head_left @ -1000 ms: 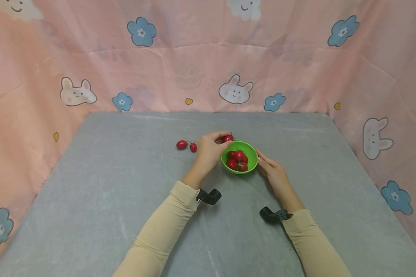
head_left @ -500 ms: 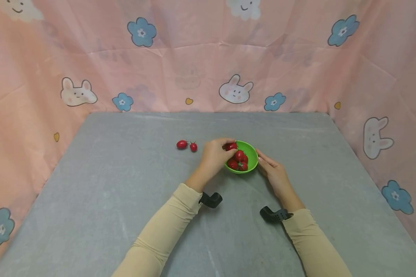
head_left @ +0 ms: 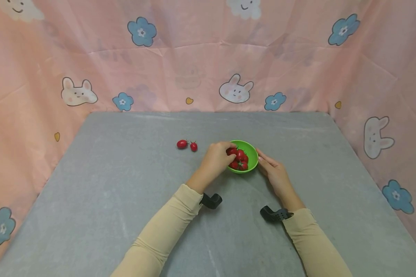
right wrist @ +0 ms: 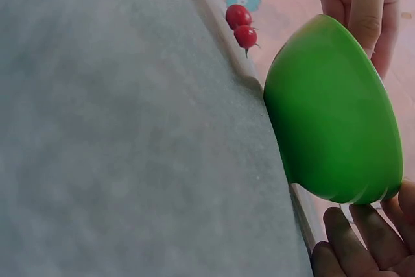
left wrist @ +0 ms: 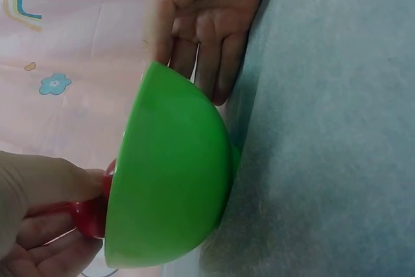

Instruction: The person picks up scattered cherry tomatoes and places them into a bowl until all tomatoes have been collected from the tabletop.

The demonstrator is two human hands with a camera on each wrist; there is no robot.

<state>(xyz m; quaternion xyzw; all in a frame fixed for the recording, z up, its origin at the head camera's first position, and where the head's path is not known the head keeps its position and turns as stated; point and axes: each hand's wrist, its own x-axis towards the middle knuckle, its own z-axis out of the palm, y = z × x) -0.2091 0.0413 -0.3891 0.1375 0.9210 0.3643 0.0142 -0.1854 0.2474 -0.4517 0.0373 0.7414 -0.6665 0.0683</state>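
Note:
A green bowl (head_left: 252,154) stands on the table with several red cherry tomatoes (head_left: 240,155) in it. My left hand (head_left: 213,158) reaches over the bowl's left rim. Between its thumb and fingers it pinches a cherry tomato (left wrist: 92,217), partly hidden by the rim in the left wrist view. On the opposite side, my right hand (head_left: 276,175) holds the bowl, thumb at the rim and fingers against the outer wall. In the right wrist view those fingertips (right wrist: 363,215) lie right at the green wall.
Left of the bowl, two more cherry tomatoes lie on the grey table (head_left: 124,184), a larger oval one (head_left: 182,144) and a smaller one (head_left: 193,146). A pink patterned curtain (head_left: 180,65) hangs round the table's back and sides.
My left hand has moved right and slightly toward me, bringing its cherry tomato from beyond the bowl's far left rim down into the bowl. My right hand has stayed at the bowl.

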